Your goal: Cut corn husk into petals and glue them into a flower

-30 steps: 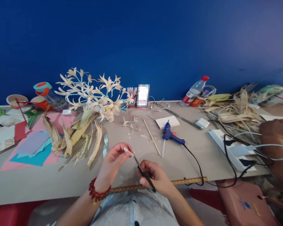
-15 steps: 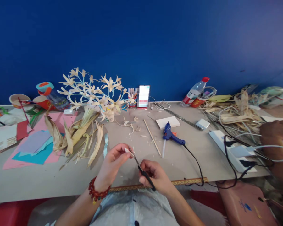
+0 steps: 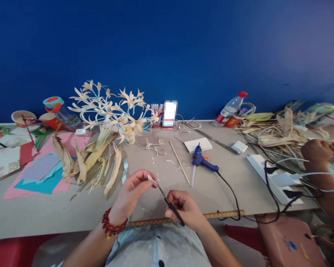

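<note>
In my left hand a small pale piece of corn husk is pinched between thumb and forefinger. A red beaded bracelet circles that wrist. My right hand is wrapped round the black handles of a pair of scissors. The scissor blades point up and left and reach the pale piece; whether they are parted there is too small to tell. Beyond my hands, little husk scraps and a thin wooden stick lie on the table.
A blue glue gun rests beside a white box. Husk flowers stand at the back, with corn husks and coloured paper leftward. A power strip and a co-worker's hands are on the right.
My right hand and the scissors have shifted slightly right and down. The co-worker's hand at the right has moved a little left, and a second hand now shows beside it.
</note>
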The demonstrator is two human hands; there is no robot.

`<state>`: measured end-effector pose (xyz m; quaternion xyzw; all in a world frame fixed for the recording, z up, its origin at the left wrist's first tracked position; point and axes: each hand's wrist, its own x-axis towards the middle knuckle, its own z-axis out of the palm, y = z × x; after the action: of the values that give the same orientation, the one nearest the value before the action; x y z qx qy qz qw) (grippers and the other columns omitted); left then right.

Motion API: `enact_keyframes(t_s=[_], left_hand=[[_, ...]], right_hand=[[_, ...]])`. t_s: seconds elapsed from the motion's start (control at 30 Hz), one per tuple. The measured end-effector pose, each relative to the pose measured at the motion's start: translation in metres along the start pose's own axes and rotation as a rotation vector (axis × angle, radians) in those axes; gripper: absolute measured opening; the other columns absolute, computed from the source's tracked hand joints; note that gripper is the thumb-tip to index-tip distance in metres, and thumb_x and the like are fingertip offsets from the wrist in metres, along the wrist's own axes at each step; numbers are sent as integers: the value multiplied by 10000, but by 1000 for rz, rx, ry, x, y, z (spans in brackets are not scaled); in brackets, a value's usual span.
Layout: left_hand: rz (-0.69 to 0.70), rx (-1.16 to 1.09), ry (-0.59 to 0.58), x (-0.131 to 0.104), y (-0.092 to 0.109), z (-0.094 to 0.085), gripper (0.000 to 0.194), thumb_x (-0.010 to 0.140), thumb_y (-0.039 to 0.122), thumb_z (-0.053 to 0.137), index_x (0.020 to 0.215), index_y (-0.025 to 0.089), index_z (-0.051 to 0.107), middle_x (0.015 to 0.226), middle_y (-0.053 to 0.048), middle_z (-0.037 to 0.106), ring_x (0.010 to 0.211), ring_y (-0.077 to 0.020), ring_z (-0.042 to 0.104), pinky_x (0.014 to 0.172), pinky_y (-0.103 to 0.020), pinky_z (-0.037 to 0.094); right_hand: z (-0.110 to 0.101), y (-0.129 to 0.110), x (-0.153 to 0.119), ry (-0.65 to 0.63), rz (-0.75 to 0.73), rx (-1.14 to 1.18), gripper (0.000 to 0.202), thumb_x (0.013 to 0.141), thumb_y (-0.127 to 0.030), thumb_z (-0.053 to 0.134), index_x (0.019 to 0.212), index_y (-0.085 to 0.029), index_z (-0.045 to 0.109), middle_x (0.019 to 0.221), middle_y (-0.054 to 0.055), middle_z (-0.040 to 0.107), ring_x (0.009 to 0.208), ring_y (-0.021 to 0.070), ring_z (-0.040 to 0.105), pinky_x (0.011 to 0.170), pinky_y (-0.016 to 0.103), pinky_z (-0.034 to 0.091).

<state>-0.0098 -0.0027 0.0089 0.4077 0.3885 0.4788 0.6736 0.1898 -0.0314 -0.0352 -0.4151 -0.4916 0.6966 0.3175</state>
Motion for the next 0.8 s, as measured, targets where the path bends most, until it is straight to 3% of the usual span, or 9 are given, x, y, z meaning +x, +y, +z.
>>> enact_keyframes(t_s=[0.4, 0.6, 0.8], left_hand=[[59, 139, 1, 0, 2, -5, 62, 866, 201, 638, 805, 195, 630, 871, 2, 673, 791, -119, 592, 769, -226, 445], [18, 145, -20, 1, 2, -5, 76, 849, 210, 649, 788, 190, 608, 864, -4, 675, 773, -122, 594, 742, -227, 448], [-22, 177, -23, 0, 9, -2, 115, 810, 208, 675, 733, 174, 598, 848, -21, 671, 748, -127, 599, 730, -237, 466]], right_hand=[[0, 0, 1, 33, 26, 9, 538, 563, -506, 893, 599, -195, 456, 415, -83, 473, 373, 52, 343, 389, 183, 211], [-3, 5, 0, -36, 34, 16, 563, 595, -620, 827, 656, -198, 460, 508, -57, 507, 416, 71, 404, 413, 191, 244], [-6, 1, -1, -61, 19, -49, 543, 634, -605, 813, 679, -190, 465, 541, -58, 462, 458, 68, 363, 433, 196, 213]])
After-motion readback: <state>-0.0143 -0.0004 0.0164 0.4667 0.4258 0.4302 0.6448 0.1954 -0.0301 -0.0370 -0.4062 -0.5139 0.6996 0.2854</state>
